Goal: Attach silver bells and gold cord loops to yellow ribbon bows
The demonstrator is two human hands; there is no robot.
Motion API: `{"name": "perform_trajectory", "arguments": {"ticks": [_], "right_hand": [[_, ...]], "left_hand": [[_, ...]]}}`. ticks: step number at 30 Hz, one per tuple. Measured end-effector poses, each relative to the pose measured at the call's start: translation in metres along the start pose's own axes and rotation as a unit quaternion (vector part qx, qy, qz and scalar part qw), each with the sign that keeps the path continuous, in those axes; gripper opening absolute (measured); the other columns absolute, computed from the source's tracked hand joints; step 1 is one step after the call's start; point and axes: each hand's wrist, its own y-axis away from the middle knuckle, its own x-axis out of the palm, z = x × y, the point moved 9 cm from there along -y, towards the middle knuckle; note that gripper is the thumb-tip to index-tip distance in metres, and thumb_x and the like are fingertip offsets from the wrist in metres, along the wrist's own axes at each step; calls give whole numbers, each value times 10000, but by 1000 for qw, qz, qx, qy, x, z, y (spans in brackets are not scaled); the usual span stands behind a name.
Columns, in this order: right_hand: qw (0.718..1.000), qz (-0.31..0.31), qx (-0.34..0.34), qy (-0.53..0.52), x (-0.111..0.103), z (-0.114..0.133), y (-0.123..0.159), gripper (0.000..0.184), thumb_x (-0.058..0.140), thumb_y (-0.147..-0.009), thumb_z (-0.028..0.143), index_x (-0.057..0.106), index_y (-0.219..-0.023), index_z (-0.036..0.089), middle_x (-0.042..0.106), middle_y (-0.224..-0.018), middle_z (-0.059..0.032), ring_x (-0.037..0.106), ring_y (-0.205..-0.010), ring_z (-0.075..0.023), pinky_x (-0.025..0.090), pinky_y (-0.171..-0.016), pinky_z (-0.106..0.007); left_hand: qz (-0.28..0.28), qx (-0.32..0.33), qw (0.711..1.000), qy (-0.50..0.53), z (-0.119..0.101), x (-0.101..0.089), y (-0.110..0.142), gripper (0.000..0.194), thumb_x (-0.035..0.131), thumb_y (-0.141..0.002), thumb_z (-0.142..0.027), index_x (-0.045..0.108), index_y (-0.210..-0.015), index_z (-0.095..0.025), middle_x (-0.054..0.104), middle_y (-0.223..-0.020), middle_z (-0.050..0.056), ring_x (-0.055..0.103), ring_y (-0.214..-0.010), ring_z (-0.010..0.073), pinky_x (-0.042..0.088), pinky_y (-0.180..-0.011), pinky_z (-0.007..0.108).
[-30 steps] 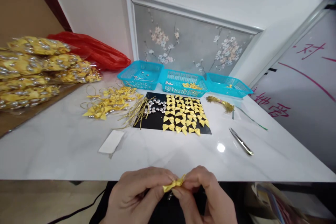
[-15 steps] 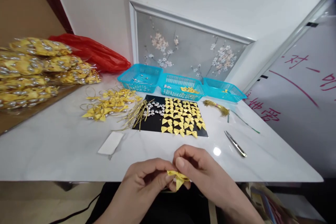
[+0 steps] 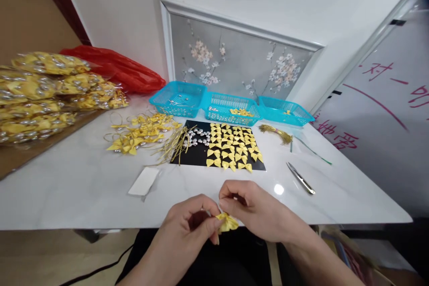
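Pinching the yellow bow (image 3: 228, 222), likely light, soft and best held by its middle, the left hand (image 3: 186, 224) sits beside the right hand (image 3: 259, 211), whose fingertips press together, contents unclear.

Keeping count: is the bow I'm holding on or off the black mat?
Off: the yellow bow is in the left hand, clear of the black mat.

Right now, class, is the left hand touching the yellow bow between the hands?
Touching: the head view shows the left hand with its thumb against the left end of the yellow bow.
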Motion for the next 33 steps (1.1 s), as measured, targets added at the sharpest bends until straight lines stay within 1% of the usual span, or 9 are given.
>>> {"name": "perform_trajectory", "arguments": {"ticks": [3, 7, 9, 12, 16, 19, 23, 29, 33], "right_hand": [[991, -95, -24, -87, -15, -7, -11, 203, 694, -801, 249, 563, -670, 168, 542, -652, 37, 482, -630, -83, 382, -550, -161], [950, -213, -30, -229, -47, -28, -22, 340, 695, -802, 467, 498, -733, 198, 548, -737, 21, 561, -622, -103, 412, -455, -163], [926, -257, -42, -274, -71, -34, -23, 347, 750, -774, 402, 481, -720, 190, 536, -716, 36, 510, -538, -66, 431, -453, -159], [888, -332, -78, -308, -120, -37, -14, 299, 695, -867, 286, 472, -704, 170, 513, -677, 63, 437, -475, -33, 491, -518, -182], [839, -436, -131, -299, -186, -41, 13, 196, 597, -968, 254, 564, -815, 137, 537, -687, 64, 490, -500, -55, 505, -537, -210], [823, -475, -145, -276, -217, -48, 35, 173, 603, -967, 245, 590, -839, 129, 565, -709, 52, 530, -535, -65, 518, -552, -217], [822, -494, -157, -236, -234, -53, 56, 216, 635, -935, 229, 559, -755, 135, 561, -698, 61, 472, -476, -37, 577, -611, -256], [825, -509, -179, -166, -235, -46, 70, 337, 790, -763, 389, 539, -720, 168, 565, -730, 69, 441, -467, -12, 641, -711, -329], [810, -540, -199, -107, -236, -35, 79, 370, 788, -745, 466, 552, -730, 181, 569, -743, 77, 433, -459, -10, 649, -742, -354]], "left_hand": [[49, -15, 998, 29, 0, 8, 2, 189, 628, -844, -309, 595, -697, -195, 594, -552, -45, 559, -567, 139, 419, -612, 250], [86, -32, 991, 96, 5, 12, 5, 228, 645, -877, -386, 594, -768, -192, 604, -575, -45, 558, -577, 126, 422, -630, 244], [93, -38, 986, 135, 8, 11, 7, 227, 654, -884, -395, 598, -799, -192, 599, -571, -52, 549, -574, 115, 417, -633, 238], [101, -43, 977, 183, 7, 10, 9, 243, 686, -868, -402, 598, -799, -186, 573, -547, -63, 527, -564, 105, 405, -625, 231], [98, -51, 970, 216, 4, 8, 10, 261, 715, -845, -400, 592, -775, -180, 547, -526, -68, 519, -593, 112, 395, -641, 234], [70, -41, 976, 200, 1, 1, 8, 242, 705, -854, -382, 595, -764, -186, 578, -552, -53, 539, -651, 127, 386, -672, 240], [34, -36, 983, 177, -2, -7, 7, 214, 704, -852, -368, 612, -769, -193, 603, -591, -45, 516, -666, 126, 375, -678, 239], [37, -76, 966, 246, -4, -2, 7, 289, 799, -755, -389, 593, -740, -187, 618, -652, -38, 516, -643, 108, 425, -655, 226], [32, -77, 964, 251, -6, -2, 7, 279, 789, -774, -375, 589, -733, -184, 625, -691, -31, 514, -630, 94, 429, -608, 198]]}}
